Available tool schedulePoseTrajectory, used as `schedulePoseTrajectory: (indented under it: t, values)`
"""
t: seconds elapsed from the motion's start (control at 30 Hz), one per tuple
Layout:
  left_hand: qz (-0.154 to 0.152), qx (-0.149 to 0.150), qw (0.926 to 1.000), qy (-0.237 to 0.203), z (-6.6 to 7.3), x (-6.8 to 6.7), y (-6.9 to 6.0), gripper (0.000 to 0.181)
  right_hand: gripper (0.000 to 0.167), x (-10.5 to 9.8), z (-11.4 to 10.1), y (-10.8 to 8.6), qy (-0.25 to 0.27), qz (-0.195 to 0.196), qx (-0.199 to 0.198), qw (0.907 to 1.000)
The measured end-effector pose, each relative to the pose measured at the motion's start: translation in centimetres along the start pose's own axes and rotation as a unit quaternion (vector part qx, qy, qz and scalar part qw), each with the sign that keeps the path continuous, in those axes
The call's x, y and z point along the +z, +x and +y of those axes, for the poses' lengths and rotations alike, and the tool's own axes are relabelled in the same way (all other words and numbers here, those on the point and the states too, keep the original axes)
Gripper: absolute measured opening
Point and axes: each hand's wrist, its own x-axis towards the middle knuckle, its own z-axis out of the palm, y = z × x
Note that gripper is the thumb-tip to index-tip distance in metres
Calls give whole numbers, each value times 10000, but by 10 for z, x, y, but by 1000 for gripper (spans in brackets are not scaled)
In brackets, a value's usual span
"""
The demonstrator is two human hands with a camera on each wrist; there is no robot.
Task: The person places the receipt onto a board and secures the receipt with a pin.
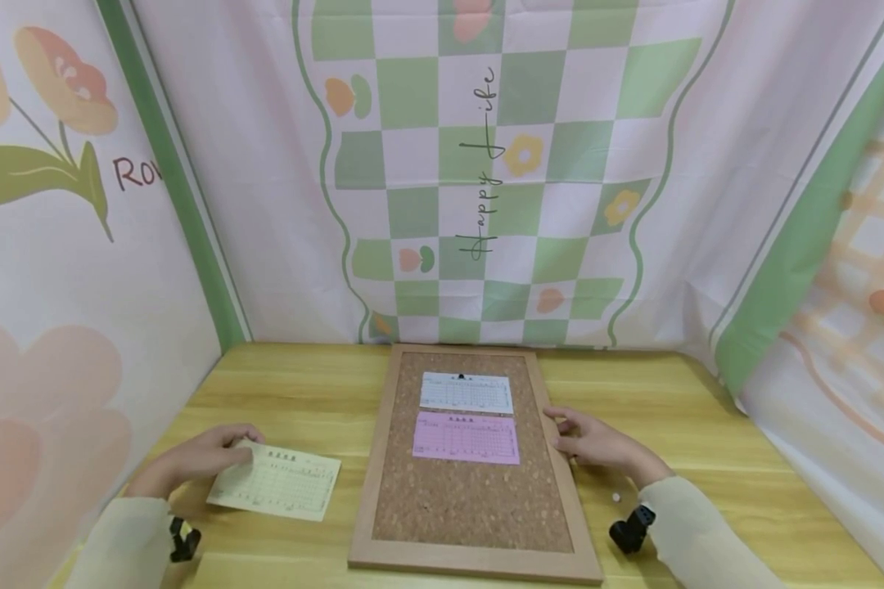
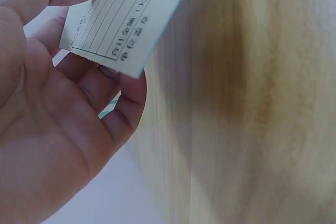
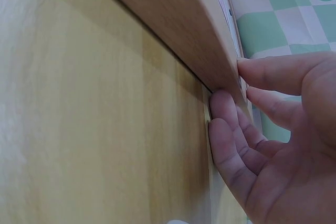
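Note:
Between thumb and fingers my left hand [image 1: 209, 456] pinches a pale yellow printed slip [image 1: 283, 483] by its upper left part, above the table left of the board. In the left wrist view, the thumb lies on the printed face of the slip [image 2: 118, 19] and curled fingers are behind it. My right hand [image 1: 597, 442] holds the right edge of a wood-framed corkboard [image 1: 479, 511]; the right wrist view has thumb and fingers against the frame [image 3: 194, 30]. A light blue slip [image 1: 466, 394] lies on the cork under a black clip or pin, directly above a pink slip [image 1: 466, 438].
The board lies flat on a wood-grain table [image 1: 287, 384]. A small white object [image 1: 615, 496] sits on the table to the board's right. A patterned curtain [image 1: 486, 204] hangs behind the table's far edge, with more fabric at both sides.

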Motion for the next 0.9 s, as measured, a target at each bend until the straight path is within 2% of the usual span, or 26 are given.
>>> schedulePoseTrajectory:
  t: [0.17, 0.4, 0.9]
  values:
    - [53, -93, 9999, -29, 4, 0, 1, 19, 61, -1, 1, 0, -39, 2, -35, 10000]
    - [-40, 167, 9996, -229, 12, -1, 2, 19, 61, -2, 2, 0, 0, -2, -43, 10000]
    - [-324, 418, 9976, -440, 18, -6, 4, 22, 61, 0, 0, -1, 21, 21, -8, 10000]
